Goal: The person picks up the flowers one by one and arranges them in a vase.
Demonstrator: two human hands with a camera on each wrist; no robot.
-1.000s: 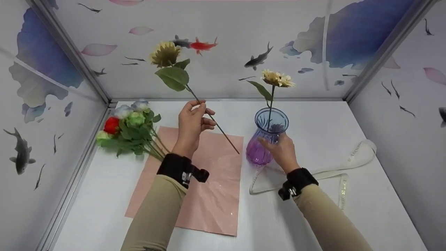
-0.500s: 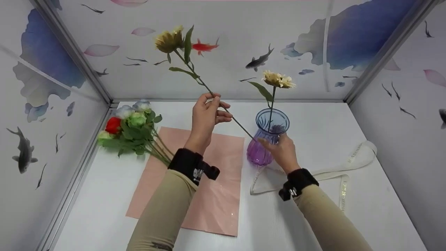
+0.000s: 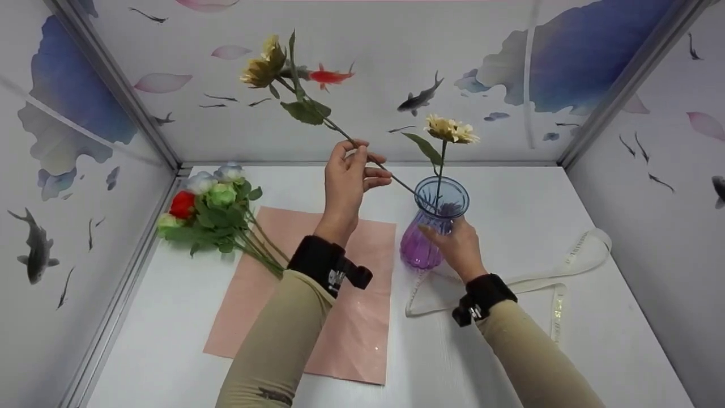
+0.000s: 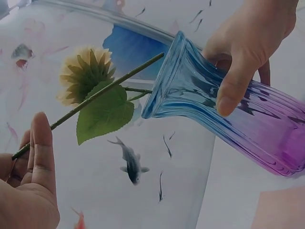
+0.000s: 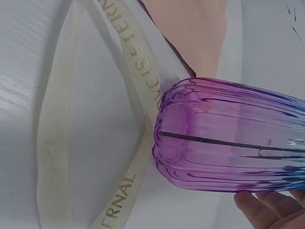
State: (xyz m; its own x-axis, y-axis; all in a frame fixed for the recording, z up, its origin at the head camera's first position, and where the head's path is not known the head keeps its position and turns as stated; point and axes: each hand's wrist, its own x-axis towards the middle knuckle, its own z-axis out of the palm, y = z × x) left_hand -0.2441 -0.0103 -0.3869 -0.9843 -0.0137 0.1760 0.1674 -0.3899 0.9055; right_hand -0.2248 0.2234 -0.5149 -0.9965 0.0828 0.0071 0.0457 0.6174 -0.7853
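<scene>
Between thumb and fingers my left hand pinches the stem of a yellow sunflower-like flower. The bloom leans up and left, and the stem slants down to the vase mouth. In the left wrist view the bare stem tip lies right at the rim. My right hand grips the ribbed glass vase, blue at the top and purple below, around its neck. A second yellow flower stands in the vase; in the right wrist view a dark stem shows through the purple glass.
A bunch of artificial flowers in red, green and pale blue lies at the left, its stems over a pink paper sheet. A cream ribbon with gold lettering loops beside and in front of the vase. Printed panels enclose the table.
My left hand has moved right and slightly up with the flower, bringing the stem's lower end from over the paper to the vase mouth. My right hand and the vase have stayed in place.
</scene>
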